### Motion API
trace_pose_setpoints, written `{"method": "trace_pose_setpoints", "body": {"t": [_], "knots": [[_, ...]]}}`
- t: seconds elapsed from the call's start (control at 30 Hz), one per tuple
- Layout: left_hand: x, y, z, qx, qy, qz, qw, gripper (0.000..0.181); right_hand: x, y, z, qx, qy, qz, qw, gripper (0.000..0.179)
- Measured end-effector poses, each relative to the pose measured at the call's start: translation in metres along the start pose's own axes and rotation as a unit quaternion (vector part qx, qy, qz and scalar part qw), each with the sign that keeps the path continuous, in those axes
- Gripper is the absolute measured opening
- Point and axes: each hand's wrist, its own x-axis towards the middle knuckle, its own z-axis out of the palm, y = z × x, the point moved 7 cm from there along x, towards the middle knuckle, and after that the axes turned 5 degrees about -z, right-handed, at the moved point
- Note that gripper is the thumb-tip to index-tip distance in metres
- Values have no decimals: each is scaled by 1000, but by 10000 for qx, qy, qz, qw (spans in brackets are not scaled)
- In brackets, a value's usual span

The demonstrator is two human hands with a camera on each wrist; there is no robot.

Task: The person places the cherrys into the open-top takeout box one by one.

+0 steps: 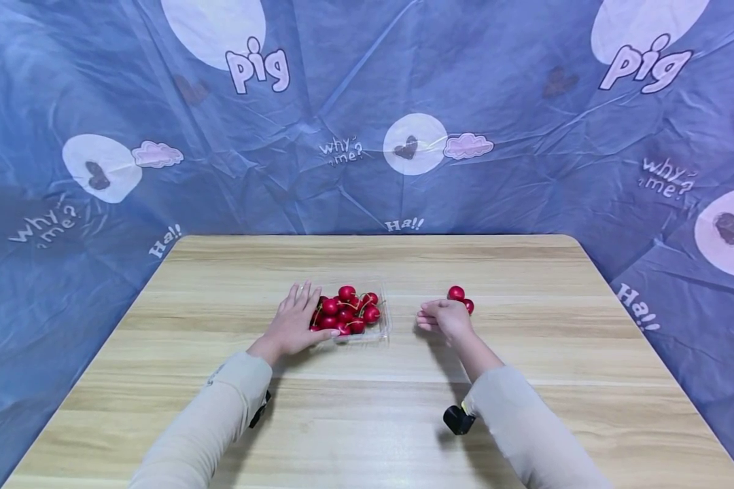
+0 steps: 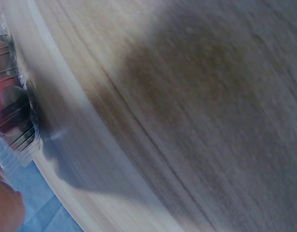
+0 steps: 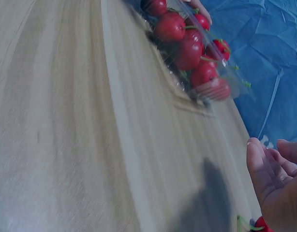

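A clear plastic box (image 1: 384, 326) heaped with red cherries (image 1: 345, 316), some with green stems, sits mid-table. Against its left side lies my left hand (image 1: 292, 320), fingers spread along the wall and thumb stretched across the front edge. In the left wrist view only part of the box (image 2: 30, 140) and a fingertip (image 2: 7, 208) show at the left. My right hand (image 1: 445, 318) hovers right of the box, fingers loosely bent and thumb apart, with nothing between them in the right wrist view. Two loose cherries (image 1: 455, 293) lie just behind it, one partly hidden by the hand.
The light wooden table (image 1: 367, 421) reaches back to a blue printed cloth (image 1: 342, 190), which hangs behind and at both sides. A small black wrist camera (image 1: 458, 420) is strapped under the right sleeve.
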Motion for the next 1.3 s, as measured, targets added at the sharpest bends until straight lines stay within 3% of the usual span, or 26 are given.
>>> {"method": "trace_pose_setpoints", "body": {"t": [0.63,1.3], "knots": [[1,-1,0,-56,-94,-43,9999,97,-5,16,-37,-212,394,224,9987,31],[2,-3,2,-66,-95,-22,9999,96,-4,21,-67,-402,1222,466,9906,26]]}}
